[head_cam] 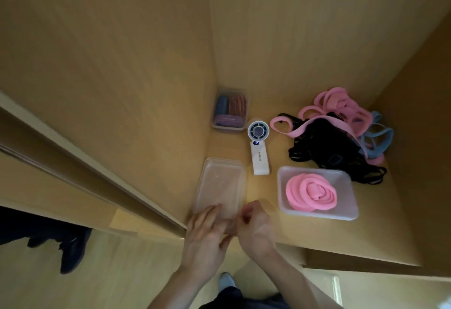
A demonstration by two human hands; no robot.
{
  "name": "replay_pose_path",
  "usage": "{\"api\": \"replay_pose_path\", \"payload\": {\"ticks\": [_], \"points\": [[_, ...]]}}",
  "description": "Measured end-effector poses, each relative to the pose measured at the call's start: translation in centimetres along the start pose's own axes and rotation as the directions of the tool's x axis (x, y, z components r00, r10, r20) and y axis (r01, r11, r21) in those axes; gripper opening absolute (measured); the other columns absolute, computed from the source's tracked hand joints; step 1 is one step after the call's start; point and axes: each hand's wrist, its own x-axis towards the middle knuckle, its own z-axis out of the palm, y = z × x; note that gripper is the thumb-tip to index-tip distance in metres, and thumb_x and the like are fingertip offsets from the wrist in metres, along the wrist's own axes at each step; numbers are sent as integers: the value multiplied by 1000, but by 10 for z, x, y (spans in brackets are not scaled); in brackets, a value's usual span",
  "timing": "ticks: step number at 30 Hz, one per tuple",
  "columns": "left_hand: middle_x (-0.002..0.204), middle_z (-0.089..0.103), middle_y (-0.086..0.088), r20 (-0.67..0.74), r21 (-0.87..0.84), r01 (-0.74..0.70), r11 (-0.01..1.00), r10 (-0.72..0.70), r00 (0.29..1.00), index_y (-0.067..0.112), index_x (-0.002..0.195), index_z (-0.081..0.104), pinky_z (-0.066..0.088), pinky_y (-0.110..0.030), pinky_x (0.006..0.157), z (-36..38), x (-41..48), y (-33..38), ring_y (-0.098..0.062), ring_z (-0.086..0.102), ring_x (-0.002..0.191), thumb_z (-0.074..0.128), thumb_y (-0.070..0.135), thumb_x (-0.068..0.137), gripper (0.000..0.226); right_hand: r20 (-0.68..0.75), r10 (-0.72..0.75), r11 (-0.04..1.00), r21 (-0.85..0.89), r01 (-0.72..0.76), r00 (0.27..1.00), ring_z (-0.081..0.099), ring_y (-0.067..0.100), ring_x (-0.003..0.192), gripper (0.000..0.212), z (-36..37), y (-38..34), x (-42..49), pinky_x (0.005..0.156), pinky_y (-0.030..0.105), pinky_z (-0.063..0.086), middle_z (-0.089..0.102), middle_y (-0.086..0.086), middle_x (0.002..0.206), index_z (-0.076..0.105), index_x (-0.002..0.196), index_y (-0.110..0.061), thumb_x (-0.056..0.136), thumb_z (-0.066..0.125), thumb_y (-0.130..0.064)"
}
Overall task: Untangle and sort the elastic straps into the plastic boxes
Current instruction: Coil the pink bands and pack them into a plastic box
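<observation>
Between straps: one pink roll (311,195) already sits in the right plastic box (351,211). Both hands are at the near end of the empty clear box (219,179). The left hand (207,230) lies fairly flat on its rim. The right hand (256,225) has curled fingers; motion blur hides whether it grips anything. The tangled strap pile (341,135) waits at back right, well apart. Next, probably: reach over and tease one strap loose.

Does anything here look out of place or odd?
The white handheld fan lies between the empty clear box and the box holding a pink roll; it is neither strap nor box. At the right, pink, black and blue straps sit tangled in one pile.
</observation>
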Motion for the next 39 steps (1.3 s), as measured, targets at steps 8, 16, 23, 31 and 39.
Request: {"api": "replay_pose_path", "payload": {"ticks": [8,16,23,31,39], "points": [[106,65,7,-206,-10,-247,969,240,949,25,90,72,53,-37,83,-3,1,-10,-20,63,103,73,24,82,8,-20,124,977,176,-119,992,61,9,74,5,3,1,7,60,10,43,65,-8,78,67,90,-14,88,65,-9],[82,63,6,-363,-9,-381,925,352,863,19,80,72,53,-34,61,-19,2,-13,-18,63,74,77,11,77,10,90,21,992,118,-32,996,50,11,64,23,-6,-16,1,62,29,43,56,-1,66,58,71,-7,93,57,-14],[74,64,3,-570,-65,-296,953,208,795,16,67,69,50,-30,58,-60,19,5,-17,63,64,73,14,81,14,136,-207,840,533,105,969,59,17,81,39,-39,-45,-13,75,32,47,63,4,81,62,83,-4,89,58,-42],[83,69,11,-499,-624,-187,759,-203,843,22,82,68,58,-33,64,-88,45,50,-11,71,72,74,16,82,9,-412,-278,857,303,418,868,55,15,73,14,-96,-33,-13,66,24,42,59,-8,78,60,77,-19,86,60,-29],[82,73,2,-187,-870,25,492,-376,907,34,80,70,54,-20,72,-69,72,94,-13,68,75,73,1,86,33,-594,-218,931,112,347,775,59,10,99,23,-148,3,14,77,17,47,59,-12,107,60,110,-26,92,68,-16]]}}
